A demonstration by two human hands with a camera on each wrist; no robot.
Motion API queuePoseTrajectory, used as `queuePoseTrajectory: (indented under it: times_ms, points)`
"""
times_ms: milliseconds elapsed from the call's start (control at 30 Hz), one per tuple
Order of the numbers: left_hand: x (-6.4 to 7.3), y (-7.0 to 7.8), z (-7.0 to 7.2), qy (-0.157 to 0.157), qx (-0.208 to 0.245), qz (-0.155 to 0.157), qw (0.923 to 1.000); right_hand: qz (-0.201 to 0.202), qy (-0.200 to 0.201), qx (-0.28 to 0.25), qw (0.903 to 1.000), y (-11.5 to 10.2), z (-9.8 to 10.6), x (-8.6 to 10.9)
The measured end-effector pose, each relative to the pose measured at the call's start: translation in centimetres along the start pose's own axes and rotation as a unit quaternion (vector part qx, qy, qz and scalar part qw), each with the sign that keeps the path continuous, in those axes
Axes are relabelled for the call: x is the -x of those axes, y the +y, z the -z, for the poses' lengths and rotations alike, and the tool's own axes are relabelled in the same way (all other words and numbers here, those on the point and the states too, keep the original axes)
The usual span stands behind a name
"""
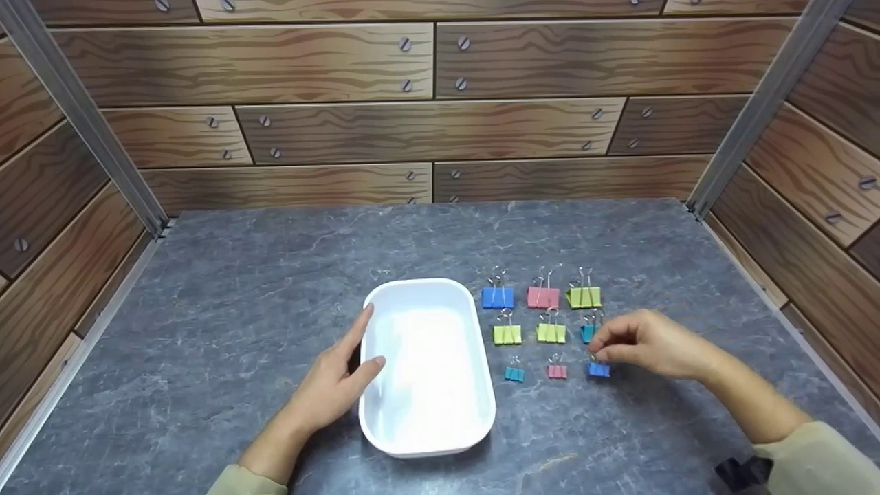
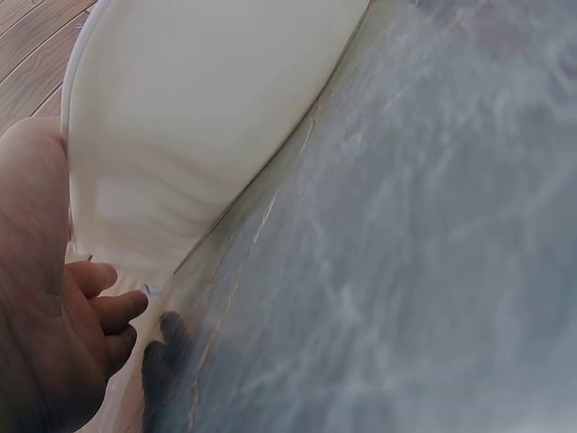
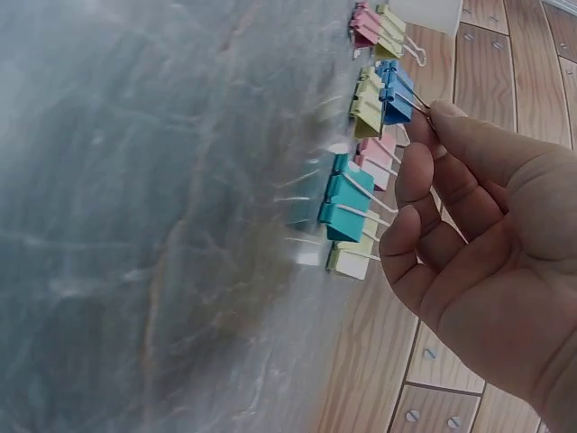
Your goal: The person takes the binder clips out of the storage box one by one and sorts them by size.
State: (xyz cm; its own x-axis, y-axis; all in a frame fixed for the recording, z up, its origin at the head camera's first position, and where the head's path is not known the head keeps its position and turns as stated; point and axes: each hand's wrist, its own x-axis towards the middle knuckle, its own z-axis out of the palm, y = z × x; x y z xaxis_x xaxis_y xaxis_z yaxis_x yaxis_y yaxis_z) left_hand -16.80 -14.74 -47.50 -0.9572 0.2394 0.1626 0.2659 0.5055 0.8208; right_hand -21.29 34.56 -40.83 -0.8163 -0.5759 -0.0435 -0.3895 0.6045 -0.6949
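A white rectangular tub (image 1: 426, 454) stands in the middle of the table. My left hand (image 1: 330, 392) rests at its left rim, the thumb and forefinger lying over the edge. Lower fingers hang loosely beside the outer wall in the left wrist view. On the other side, my right hand (image 1: 650, 344) pinches the wire handle of a small blue binder clip (image 3: 394, 95) between thumb and forefinger. That clip (image 1: 599, 370) is at the right end of the nearest row; whether it touches the table I cannot tell. A teal binder clip (image 1: 588, 334) is partly hidden behind the fingers.
Several binder clips stand in three rows right of the tub: large blue (image 1: 498, 298), pink (image 1: 543, 298) and lime (image 1: 584, 298) at the back, lime ones (image 1: 507, 335) in between, small teal (image 1: 514, 374) and pink (image 1: 557, 372) in front. Wood-patterned walls (image 1: 330, 62) enclose the table.
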Motion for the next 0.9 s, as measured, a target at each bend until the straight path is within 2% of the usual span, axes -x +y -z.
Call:
queuePoseTrajectory:
  times_ms: [433,900]
  points:
    - [-0.4,0.0,0.1,0.000,-0.007,-0.009,0.9999,0.011,0.007,0.040,0.9991,1.2,-0.3,0.0]
    - [-1.0,0.0,0.7,-0.010,-0.022,-0.008,0.9997,-0.012,0.010,0.043,0.9990,1.7,-0.4,-0.3]
